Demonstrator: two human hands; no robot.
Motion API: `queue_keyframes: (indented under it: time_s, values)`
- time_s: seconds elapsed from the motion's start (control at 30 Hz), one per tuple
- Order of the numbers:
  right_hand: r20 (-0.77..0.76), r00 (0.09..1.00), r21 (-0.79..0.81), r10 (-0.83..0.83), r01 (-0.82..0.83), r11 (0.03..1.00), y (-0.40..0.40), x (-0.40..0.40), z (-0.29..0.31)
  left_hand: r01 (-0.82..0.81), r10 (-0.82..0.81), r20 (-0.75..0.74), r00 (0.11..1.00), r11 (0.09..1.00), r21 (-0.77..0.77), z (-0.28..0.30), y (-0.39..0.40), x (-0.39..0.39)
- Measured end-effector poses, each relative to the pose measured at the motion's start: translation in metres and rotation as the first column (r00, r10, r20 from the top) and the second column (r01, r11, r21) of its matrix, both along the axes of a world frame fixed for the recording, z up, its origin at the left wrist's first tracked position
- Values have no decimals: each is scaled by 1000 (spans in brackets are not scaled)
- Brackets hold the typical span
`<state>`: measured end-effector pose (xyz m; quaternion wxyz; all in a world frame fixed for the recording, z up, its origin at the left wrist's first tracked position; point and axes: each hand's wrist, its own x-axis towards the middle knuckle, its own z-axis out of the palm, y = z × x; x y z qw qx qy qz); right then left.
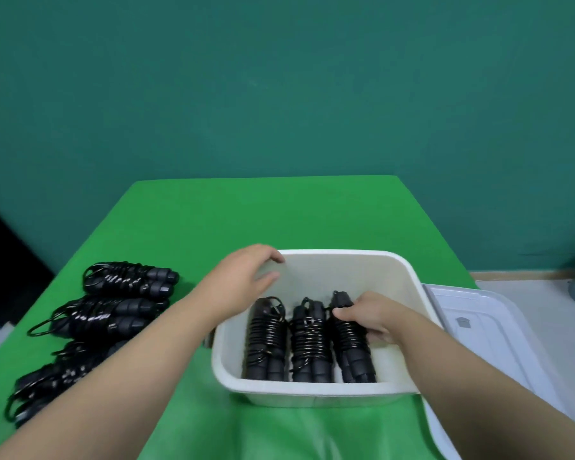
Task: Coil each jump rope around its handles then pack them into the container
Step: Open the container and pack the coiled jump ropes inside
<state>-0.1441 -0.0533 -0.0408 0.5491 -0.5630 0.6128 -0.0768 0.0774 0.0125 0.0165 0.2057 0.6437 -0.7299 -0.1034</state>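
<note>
Three black coiled jump ropes [309, 340] fill the white plastic container [409, 280] floor at frame centre; its upper half lies bare.

On the worktop [279, 210] in front of you sits the container [409, 270], with three coiled jump ropes [309, 340] lying side by side inside it. Your right hand [372, 315] is on the rightmost one; your left hand [246, 277] rests on the container's far left rim. Left of the container, more coiled ropes [113, 310] lie in a row. The lid [498, 327] lies just right of the container.
</note>
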Motion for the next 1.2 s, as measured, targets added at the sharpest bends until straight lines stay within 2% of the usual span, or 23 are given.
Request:
queue_keyframes:
  time_s: [0.07, 0.17, 0.27, 0.33, 0.4, 0.47, 0.53, 0.67, 0.87, 1.0, 1.07, 1.2]
  values:
    - [-29, 999, -16, 27, -28, 999, -1, 1, -1, -130, 126, -47, 991, 986, -103, -4, 13, 20]
    - [-82, 994, -45, 68, -72, 996, -2, 1, -2, -313, 314, -5, 949, 946, -82, -24, 30, 58]
    - [-141, 986, -80, 91, -103, 991, -2, 1, -3, -452, 427, 245, 870, 890, 53, -42, 44, 89]
    - [-167, 982, -93, 93, -110, 990, -1, 0, -2, -537, 425, 421, 801, 821, 193, -46, 51, 98]
    - [-177, 979, -93, 99, -117, 989, 0, 0, -1, -582, 382, 515, 767, 753, 309, -50, 55, 101]
    - [-181, 978, -94, 103, -121, 988, 1, 0, 0, -613, 381, 571, 727, 735, 290, -54, 60, 103]
    - [-183, 978, -96, 101, -120, 988, 1, -1, 0, -658, 434, 606, 666, 725, 204, -58, 63, 101]
    - [-191, 976, -96, 103, -123, 988, 2, 0, 1, -721, 542, 577, 611, 681, 125, -56, 61, 96]
    - [-214, 972, -86, 101, -122, 989, -1, -1, 0, -724, 566, 533, 629, 677, 135, -46, 60, 104]
    - [-251, 963, -106, 99, -129, 986, 0, -1, 3, -749, 610, 459, 646, 621, 229, -49, 64, 109]
    - [-310, 945, -165, 105, -162, 973, 0, 0, 3, -721, 614, 386, 689, 638, 271, -51, 65, 111]
    - [-390, 916, -240, 97, -203, 949, -1, 3, 1, -698, 636, 298, 711, 690, 193, -49, 73, 117]
